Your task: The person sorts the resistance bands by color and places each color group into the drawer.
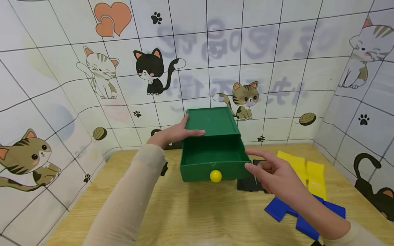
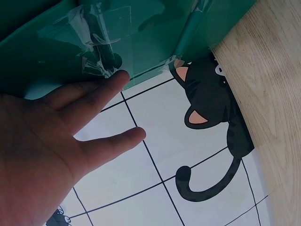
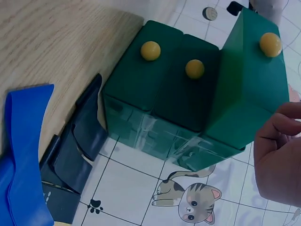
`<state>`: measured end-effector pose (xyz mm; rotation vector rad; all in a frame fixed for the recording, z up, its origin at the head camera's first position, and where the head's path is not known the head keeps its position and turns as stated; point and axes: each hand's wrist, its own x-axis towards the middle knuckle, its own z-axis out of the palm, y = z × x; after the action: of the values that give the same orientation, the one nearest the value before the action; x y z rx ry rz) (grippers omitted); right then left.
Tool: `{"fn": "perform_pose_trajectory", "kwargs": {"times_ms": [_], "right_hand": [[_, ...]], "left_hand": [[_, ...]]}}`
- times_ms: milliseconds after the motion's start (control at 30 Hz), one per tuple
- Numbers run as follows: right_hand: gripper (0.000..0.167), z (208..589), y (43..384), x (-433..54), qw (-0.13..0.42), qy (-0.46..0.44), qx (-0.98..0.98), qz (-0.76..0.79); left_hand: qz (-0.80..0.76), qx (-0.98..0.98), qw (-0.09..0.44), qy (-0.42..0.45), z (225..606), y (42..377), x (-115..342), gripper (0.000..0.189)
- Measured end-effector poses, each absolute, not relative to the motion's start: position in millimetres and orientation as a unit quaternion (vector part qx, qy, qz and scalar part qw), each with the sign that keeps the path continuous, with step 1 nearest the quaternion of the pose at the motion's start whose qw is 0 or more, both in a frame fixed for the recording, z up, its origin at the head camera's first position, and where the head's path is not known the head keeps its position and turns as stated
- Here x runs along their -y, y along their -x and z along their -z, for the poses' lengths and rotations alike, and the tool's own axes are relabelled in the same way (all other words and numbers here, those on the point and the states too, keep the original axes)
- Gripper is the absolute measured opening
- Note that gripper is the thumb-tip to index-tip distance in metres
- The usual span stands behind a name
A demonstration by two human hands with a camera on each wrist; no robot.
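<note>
Left hand [image 1: 176,133]: fingers spread apart against the left side of the cabinet, thumb laid across its top, probably to steady it while a drawer slides.
Right hand [image 1: 278,176]: thumb and forefinger apart at the drawer's near right corner, the other fingers curled in; whether they pinch its wall I cannot tell.
Open drawer [image 1: 197,173]: green plastic box, the topmost of three, drawn out toward the near side, its visible inside bare.
Knob [image 1: 216,176]: round, glossy and yellow, centred on the drawer's front, likely as a pull, with neither hand on it.
Cabinet [image 1: 212,120]: green plastic block at the far middle of the tabletop [image 1: 172,213], close to the wall covering [image 1: 197,82] printed with cats, the drawer fronts facing near.
Lower drawers [image 3: 188,89]: two, both pushed in, each with its yellow knob.
Clear tape [image 2: 89,28]: stuck on the cabinet's left side, perhaps to bind the tiers.
Flat pieces: black [image 1: 244,184] just right of the cabinet, yellow [image 1: 316,176] farther right, blue [image 1: 277,209] nearer, seemingly grouped by colour.
</note>
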<state>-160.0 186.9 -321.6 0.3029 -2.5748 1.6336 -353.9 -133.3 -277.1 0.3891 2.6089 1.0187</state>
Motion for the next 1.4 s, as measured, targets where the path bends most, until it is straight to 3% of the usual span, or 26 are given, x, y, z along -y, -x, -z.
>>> {"fn": "perform_pose_trajectory", "kwargs": {"times_ms": [233,600,767,1033,1200,1400], "right_hand": [[0.023,334,161,-190,0.049,-0.126,0.848,-0.512],[0.019,338,139,-196,0.045,-0.146,0.842,-0.517],[0.026,335,137,-203,0.029,-0.115,0.852,-0.51],[0.027,325,145,-271,0.055,-0.076,0.863,-0.497],[0.048,335,156,-324,0.013,0.016,0.897,-0.441],[0.073,378,161,-387,-0.038,0.079,0.925,-0.37]], "left_hand": [[-0.363,-0.908,0.164,-0.132,285,355,128,0.13],[-0.35,-0.913,0.15,-0.145,281,357,125,0.127],[-0.35,-0.913,0.157,-0.142,284,359,125,0.127],[-0.355,-0.911,0.159,-0.14,282,356,127,0.131],[-0.35,-0.914,0.159,-0.132,277,355,132,0.13],[-0.346,-0.914,0.159,-0.139,277,356,133,0.13]]}}
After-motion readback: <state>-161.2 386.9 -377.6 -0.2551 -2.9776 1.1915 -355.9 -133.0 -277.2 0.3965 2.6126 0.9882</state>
